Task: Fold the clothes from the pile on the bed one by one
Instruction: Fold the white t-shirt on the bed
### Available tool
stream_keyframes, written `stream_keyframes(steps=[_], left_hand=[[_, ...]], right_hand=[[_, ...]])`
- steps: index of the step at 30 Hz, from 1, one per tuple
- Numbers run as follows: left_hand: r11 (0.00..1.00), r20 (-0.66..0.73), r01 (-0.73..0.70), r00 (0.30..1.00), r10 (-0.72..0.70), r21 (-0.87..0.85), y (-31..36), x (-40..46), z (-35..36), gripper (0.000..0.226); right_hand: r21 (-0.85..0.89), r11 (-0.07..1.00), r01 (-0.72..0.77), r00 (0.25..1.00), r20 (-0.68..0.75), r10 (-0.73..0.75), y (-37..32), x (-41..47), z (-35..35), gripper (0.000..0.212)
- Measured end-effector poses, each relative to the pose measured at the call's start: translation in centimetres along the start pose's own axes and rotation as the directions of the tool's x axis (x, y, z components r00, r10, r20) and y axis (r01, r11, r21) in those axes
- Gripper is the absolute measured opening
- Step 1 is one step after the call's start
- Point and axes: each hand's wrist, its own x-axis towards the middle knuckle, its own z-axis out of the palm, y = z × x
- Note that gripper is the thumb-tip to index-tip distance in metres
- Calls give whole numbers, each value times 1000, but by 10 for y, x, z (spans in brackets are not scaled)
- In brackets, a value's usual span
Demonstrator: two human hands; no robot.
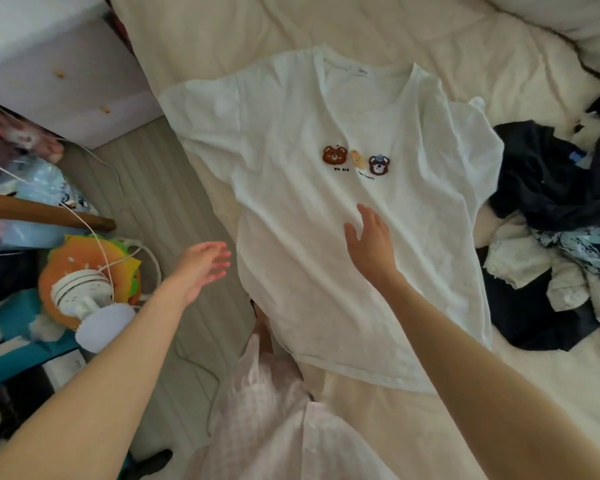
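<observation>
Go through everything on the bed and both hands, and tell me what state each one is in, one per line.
White T-shirt with bear patches: spread flat, front up, unfolded, right sleeve a bit rumpled.
Right hand: open, flat on the shirt below the bears.
Left hand: open, over the floor beside the bed's edge, holding nothing.
Pile of dark and pale clothes: heaped, unfolded, right of the shirt.
Cream bedcover: wrinkled.

A person's two bare forearms, sleeveless to the frame edge; left hand (204, 268) and right hand (371, 242) without rings or watch; pale pink finely checked button-front cotton shirt (278, 424) on the torso.
</observation>
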Motion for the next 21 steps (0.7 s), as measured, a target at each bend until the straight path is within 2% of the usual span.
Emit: stream_keyframes(steps=[4, 7, 9, 12, 15, 17, 21], left_hand=[[976, -5, 32, 999, -34, -217, 51, 53, 7, 32], [931, 25, 81, 997, -77, -356, 89, 92, 10, 14], [869, 83, 138, 990, -113, -475, 113, 109, 13, 13], [760, 135, 207, 978, -157, -616, 134, 124, 16, 17], [695, 233, 250, 965, -121, -674, 139, 130, 16, 25], [642, 302, 273, 951, -67, -716, 141, 132, 12, 37], [574, 272, 218, 962, 7, -789, 147, 132, 1, 45]], right_hand=[[-65, 994, 91, 995, -43, -94, -52, 80, -6, 48], [-129, 982, 135, 987, -65, -144, -88, 147, -16, 47], [-112, 985, 134, 986, -83, -144, -111, 187, -23, 48], [5, 999, 32, 991, -126, -31, -142, 233, -30, 53], [213, 969, -124, 988, -63, 140, -168, 266, -30, 50], [354, 914, -201, 976, -6, 217, -180, 284, -30, 24], [609, 710, -352, 905, 29, 424, -188, 305, -41, 27]])
